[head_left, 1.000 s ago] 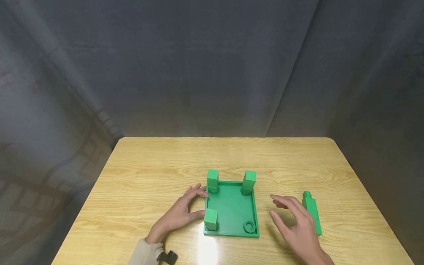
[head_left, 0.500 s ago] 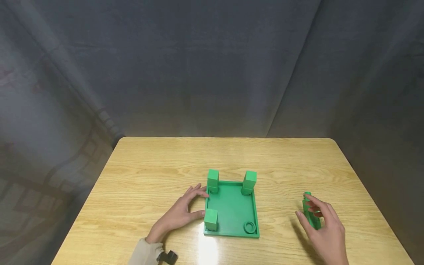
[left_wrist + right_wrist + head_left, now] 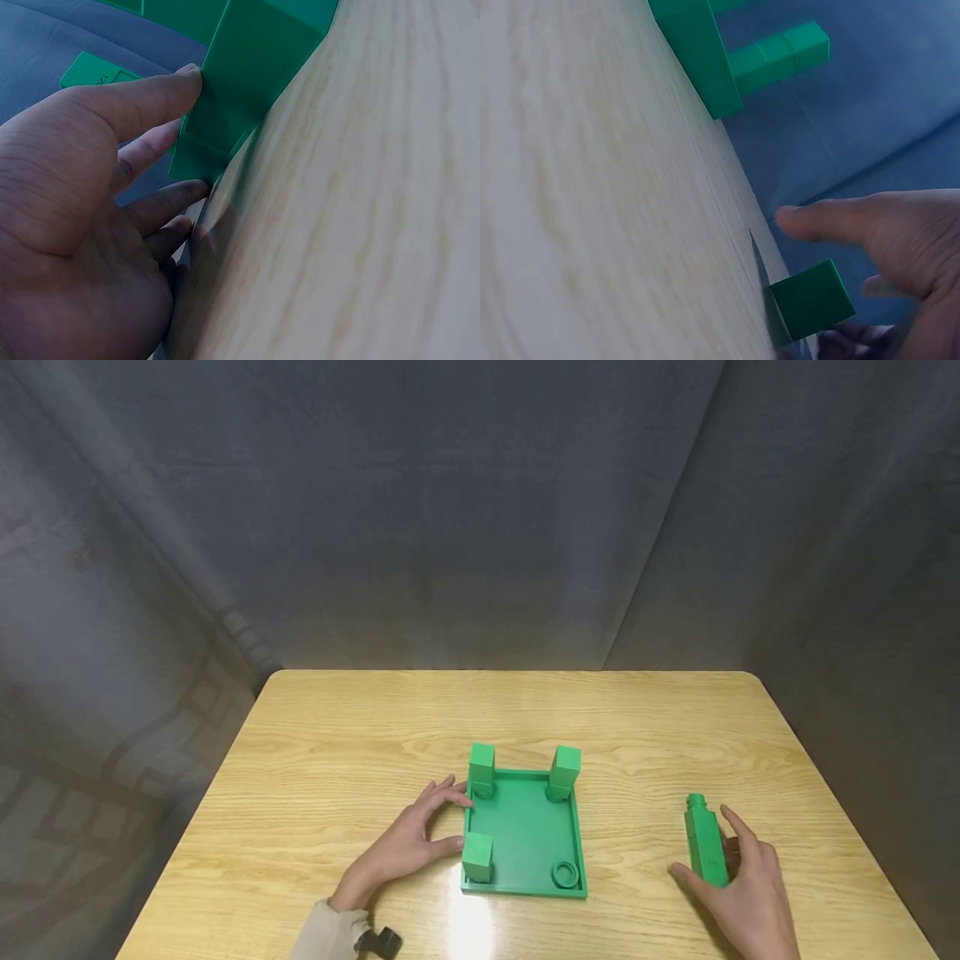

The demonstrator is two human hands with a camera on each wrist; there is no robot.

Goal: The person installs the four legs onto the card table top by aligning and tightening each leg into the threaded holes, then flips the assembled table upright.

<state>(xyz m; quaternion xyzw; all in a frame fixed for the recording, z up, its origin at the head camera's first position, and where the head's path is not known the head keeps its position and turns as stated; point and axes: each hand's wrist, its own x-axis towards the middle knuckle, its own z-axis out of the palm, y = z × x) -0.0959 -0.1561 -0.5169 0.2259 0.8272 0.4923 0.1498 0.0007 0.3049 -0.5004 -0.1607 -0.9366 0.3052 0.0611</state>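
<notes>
1. Apparently, the step in hand is taking hold of the loose green post [image 3: 705,847], which lies on its side on the table [image 3: 337,735], to the right of the green tray [image 3: 525,835] and well apart from it.
2. The right hand [image 3: 750,897] is spread wide around that post: thumb on the side facing the tray, index finger on the side away from it. A gap shows between thumb and post; whether the tucked fingers touch it, I cannot tell.
3. Best to bring the thumb squarely against the flat face toward the tray, fingers opposing it on the face away from the tray, so the post should neither roll nor skid.
4. Grip the square body rather than the narrow neck [image 3: 697,802], which points toward the tray's far-edge side; left uncovered, that end stays easy to see.
5. The left hand [image 3: 408,845] is at the tray's left wall, fingers extended and seemingly touching, not wrapped round anything. Light pressure should steady the tray; a hard push could slide it.
6. Upright at the tray's corners stand the near-left post [image 3: 477,857], far-left post [image 3: 482,767] and far-right post [image 3: 565,768]; the round ring [image 3: 565,874] sits at the near-right corner. Avoid knocking these.
</notes>
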